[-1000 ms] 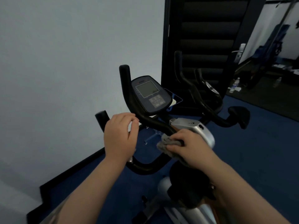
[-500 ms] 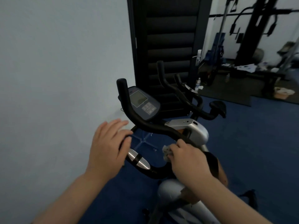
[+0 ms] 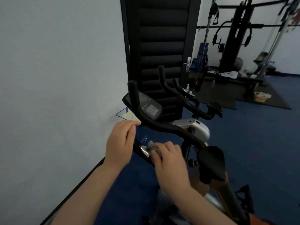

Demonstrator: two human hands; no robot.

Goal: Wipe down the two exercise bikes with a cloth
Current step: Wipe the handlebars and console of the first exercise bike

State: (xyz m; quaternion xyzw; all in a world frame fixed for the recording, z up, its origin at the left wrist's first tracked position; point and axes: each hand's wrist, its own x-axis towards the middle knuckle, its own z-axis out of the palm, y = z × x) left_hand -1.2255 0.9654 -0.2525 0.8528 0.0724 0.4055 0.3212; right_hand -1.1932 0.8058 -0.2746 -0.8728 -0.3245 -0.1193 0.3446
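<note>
I am standing at the near exercise bike (image 3: 191, 130), close to the pale wall (image 3: 56, 78) on my left. My left hand (image 3: 121, 143) is resting over the left handlebar grip (image 3: 138, 144) with its fingers loosely curled, and I cannot tell whether they are really closing on it; half a second ago they were spread flatter over that same spot. Just to its right, my right hand (image 3: 168, 157) is pinching the grey cloth (image 3: 153, 147) and pressing it against the silver pulse sensor (image 3: 145, 150) on the lower bar. A second ago that hand was rubbing the cloth beside the silver frame housing (image 3: 193, 125), so the cloth is now sitting further left and lower, nearly touching my left hand. The console (image 3: 149, 105) is tilting up above both hands, behind the upright horn of the handlebar (image 3: 164, 124). The black saddle (image 3: 211, 161) is sitting just right of my right wrist. The second exercise bike (image 3: 186, 96) is standing behind the first, in front of the dark padded panel (image 3: 160, 38). At far right, more of the weight rack (image 3: 235, 38) is showing than before.
</note>
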